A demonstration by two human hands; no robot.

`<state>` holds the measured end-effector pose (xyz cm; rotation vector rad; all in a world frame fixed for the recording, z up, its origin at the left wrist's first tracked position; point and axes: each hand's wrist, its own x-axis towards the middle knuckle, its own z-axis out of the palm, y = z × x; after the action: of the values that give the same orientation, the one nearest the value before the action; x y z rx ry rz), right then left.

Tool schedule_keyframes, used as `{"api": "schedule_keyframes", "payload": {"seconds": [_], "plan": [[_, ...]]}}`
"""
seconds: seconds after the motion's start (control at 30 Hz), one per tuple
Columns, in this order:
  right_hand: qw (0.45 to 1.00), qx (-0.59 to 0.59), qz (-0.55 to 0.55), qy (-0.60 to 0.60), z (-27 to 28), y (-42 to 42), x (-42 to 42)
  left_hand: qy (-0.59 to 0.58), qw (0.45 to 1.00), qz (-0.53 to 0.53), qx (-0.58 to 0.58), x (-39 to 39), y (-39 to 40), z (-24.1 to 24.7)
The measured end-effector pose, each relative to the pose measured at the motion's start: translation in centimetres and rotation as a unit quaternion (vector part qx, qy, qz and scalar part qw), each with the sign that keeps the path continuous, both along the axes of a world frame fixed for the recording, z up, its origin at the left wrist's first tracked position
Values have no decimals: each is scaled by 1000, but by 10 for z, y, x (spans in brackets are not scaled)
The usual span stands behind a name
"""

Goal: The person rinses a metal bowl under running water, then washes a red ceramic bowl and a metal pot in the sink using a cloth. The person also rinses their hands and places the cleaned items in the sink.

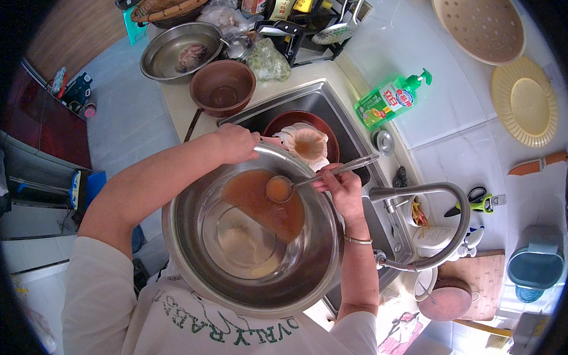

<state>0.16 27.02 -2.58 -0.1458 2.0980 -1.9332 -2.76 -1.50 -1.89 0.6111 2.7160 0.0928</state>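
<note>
A large stainless steel basin rests tilted against my body, with cloudy brown liquid pooled at its far side. My left hand grips the far rim of this basin. In my right hand is the handle of a metal ladle; that hand also lies against the basin's right rim. The ladle's round bowl hangs over the pool and contains brown liquid. Just beyond the rim, a reddish-brown bowl sits in the sink with a white cloth in it, sagging around more brownish liquid.
A curved faucet arches at the sink's right. A brown saucepan and a metal bowl holding meat in water stand on the left counter. Beyond the sink are a green pump bottle and a knife rack.
</note>
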Motion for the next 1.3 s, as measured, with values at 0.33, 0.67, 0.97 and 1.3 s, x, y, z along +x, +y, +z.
{"api": "schedule_keyframes", "payload": {"seconds": [0.33, 0.67, 0.97, 1.3], "plan": [[997, -29, -66, 14, 8, 7, -13, -10, 1000, -2, 1, 0, 0, 2], [983, -63, -169, 23, 9, 18, -37, -19, 1000, 1, -6, 0, 1, 2], [975, -16, -194, 107, -13, 14, -52, -18, 1000, 6, 3, 1, -1, 1], [952, 56, -105, 280, -1, 6, -29, -6, 1000, 5, 18, 3, -5, 0]]}}
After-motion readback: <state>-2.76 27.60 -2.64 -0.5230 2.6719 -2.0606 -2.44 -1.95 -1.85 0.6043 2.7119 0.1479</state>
